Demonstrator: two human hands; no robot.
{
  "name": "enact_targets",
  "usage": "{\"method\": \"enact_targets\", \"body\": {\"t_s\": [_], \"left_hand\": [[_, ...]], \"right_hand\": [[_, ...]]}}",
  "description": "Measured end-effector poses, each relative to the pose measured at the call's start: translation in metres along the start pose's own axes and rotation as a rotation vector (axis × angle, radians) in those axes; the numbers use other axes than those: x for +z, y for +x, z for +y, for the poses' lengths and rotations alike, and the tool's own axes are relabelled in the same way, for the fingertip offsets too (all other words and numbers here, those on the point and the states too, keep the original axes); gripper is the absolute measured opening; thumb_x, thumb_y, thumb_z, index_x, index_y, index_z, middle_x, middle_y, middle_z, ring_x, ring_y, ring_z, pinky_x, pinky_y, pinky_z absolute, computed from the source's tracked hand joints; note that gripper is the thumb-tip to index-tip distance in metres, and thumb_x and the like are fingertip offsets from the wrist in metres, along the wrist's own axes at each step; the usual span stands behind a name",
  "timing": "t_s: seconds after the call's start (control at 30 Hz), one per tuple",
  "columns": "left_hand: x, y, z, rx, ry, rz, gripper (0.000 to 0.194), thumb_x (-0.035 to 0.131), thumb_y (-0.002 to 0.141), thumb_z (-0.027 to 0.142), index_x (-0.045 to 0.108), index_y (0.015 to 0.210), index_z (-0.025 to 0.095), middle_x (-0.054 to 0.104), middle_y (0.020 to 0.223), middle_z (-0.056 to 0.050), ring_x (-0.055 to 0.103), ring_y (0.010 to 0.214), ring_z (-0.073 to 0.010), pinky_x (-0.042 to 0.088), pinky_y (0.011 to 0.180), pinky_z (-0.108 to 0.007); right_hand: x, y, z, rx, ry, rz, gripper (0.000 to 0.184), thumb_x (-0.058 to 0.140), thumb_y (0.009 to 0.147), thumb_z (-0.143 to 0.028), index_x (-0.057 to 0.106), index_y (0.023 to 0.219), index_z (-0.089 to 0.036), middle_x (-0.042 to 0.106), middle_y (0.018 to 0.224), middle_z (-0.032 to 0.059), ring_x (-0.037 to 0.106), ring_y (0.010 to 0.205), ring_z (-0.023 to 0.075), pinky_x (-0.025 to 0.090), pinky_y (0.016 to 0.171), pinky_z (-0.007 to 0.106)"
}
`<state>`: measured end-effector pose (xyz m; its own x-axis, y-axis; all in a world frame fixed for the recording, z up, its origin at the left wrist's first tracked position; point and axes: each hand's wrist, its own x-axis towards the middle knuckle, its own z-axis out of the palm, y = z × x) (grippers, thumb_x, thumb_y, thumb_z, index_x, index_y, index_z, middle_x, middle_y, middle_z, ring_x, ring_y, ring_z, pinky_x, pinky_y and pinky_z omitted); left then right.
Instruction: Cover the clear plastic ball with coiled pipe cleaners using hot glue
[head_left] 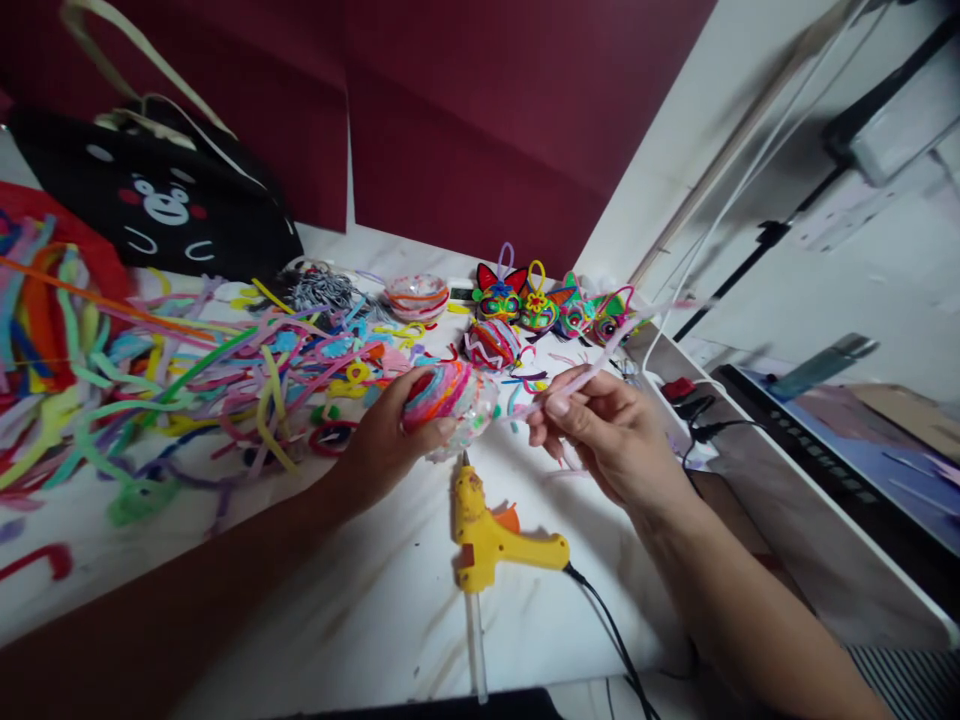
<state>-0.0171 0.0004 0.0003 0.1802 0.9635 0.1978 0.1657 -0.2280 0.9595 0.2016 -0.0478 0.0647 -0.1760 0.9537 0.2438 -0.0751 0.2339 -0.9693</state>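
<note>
My left hand [390, 432] is wrapped round a ball [452, 398] banded with pink, orange and blue pipe cleaners; its right end is bare and clear. Between the thumb and fingers of my right hand [592, 420] is a pale pink pipe cleaner [592, 372]. One end reaches toward the ball, the other slants up and right. Whether it touches the ball I cannot tell. Just below the ball lies a yellow glue gun [480, 530] on its side, nozzle up toward the ball, with a clear glue stick [475, 645] sticking out of its back.
Loose pipe cleaners [187, 370] are heaped across the left. Behind stand several finished animal-head ornaments [501, 290], a striped ball [493, 343] and a partly wrapped clear bowl shape [417, 298]. A black bag [150, 190] sits back left. The glue gun's cord [611, 625] runs lower right.
</note>
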Motion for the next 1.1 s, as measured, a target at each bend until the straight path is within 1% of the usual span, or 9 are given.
{"method": "enact_targets", "body": {"t_s": [0.07,0.13,0.27,0.43,0.57,0.73,0.9,1.1], "left_hand": [[0.0,-0.002,0.001,0.047,0.011,-0.012,0.067,0.066,0.076,0.048,0.052,0.133,0.018,0.059,0.137,-0.013,0.054,0.128,-0.0359,0.044,0.109,-0.048],[0.0,-0.003,0.002,0.093,0.019,-0.029,0.063,0.066,0.077,0.046,0.052,0.132,0.02,0.06,0.137,-0.012,0.053,0.129,-0.0351,0.043,0.11,-0.047],[-0.001,-0.004,0.001,0.133,0.046,-0.047,0.067,0.066,0.077,0.049,0.05,0.133,0.017,0.056,0.14,-0.015,0.052,0.13,-0.0358,0.039,0.113,-0.047],[-0.002,-0.004,-0.001,0.124,0.103,-0.048,0.071,0.063,0.076,0.049,0.049,0.135,0.013,0.055,0.139,-0.017,0.052,0.128,-0.0364,0.041,0.111,-0.05],[-0.001,-0.003,-0.005,0.133,0.111,-0.04,0.073,0.063,0.075,0.048,0.048,0.136,0.012,0.054,0.14,-0.017,0.052,0.129,-0.0362,0.041,0.111,-0.049],[-0.001,-0.002,-0.011,0.168,0.11,-0.056,0.066,0.063,0.077,0.046,0.049,0.134,0.014,0.056,0.136,-0.015,0.053,0.127,-0.0342,0.042,0.109,-0.048],[0.0,-0.003,-0.008,0.177,0.115,-0.065,0.059,0.064,0.079,0.045,0.052,0.129,0.016,0.06,0.13,-0.013,0.058,0.12,-0.0327,0.047,0.104,-0.046],[0.0,-0.003,-0.009,0.184,0.097,-0.061,0.059,0.063,0.079,0.045,0.052,0.129,0.016,0.059,0.133,-0.015,0.056,0.124,-0.0337,0.047,0.105,-0.047]], "right_hand": [[0.01,0.002,0.002,-0.01,0.029,-0.004,0.021,0.078,0.082,-0.037,0.066,0.086,-0.02,0.071,0.077,0.0016,0.065,0.063,0.013,0.048,0.051,0.022],[0.015,0.006,0.008,-0.02,0.021,0.002,0.022,0.078,0.082,-0.038,0.067,0.084,-0.02,0.07,0.074,0.0009,0.063,0.061,0.012,0.046,0.051,0.022],[0.019,0.011,0.017,-0.061,-0.03,0.046,0.019,0.08,0.081,-0.036,0.07,0.082,-0.019,0.063,0.066,-0.0026,0.053,0.058,0.0087,0.04,0.051,0.02],[0.024,0.014,0.018,-0.096,-0.048,0.069,0.02,0.08,0.08,-0.036,0.07,0.078,-0.019,0.06,0.065,-0.003,0.049,0.058,0.0089,0.04,0.053,0.022],[0.028,0.016,0.017,-0.108,-0.024,0.059,0.021,0.081,0.079,-0.036,0.07,0.078,-0.019,0.058,0.063,-0.0034,0.046,0.056,0.0083,0.039,0.053,0.022],[0.029,0.017,0.021,-0.132,-0.042,0.078,0.023,0.082,0.079,-0.038,0.07,0.078,-0.018,0.057,0.063,-0.0035,0.046,0.057,0.0087,0.037,0.054,0.023],[0.03,0.016,0.024,-0.146,-0.05,0.111,0.021,0.08,0.081,-0.036,0.07,0.079,-0.017,0.057,0.064,-0.0036,0.044,0.057,0.008,0.037,0.054,0.023],[0.031,0.017,0.026,-0.129,-0.014,0.131,0.017,0.08,0.081,-0.032,0.07,0.079,-0.018,0.057,0.064,-0.0042,0.046,0.057,0.0077,0.038,0.055,0.022]]}}
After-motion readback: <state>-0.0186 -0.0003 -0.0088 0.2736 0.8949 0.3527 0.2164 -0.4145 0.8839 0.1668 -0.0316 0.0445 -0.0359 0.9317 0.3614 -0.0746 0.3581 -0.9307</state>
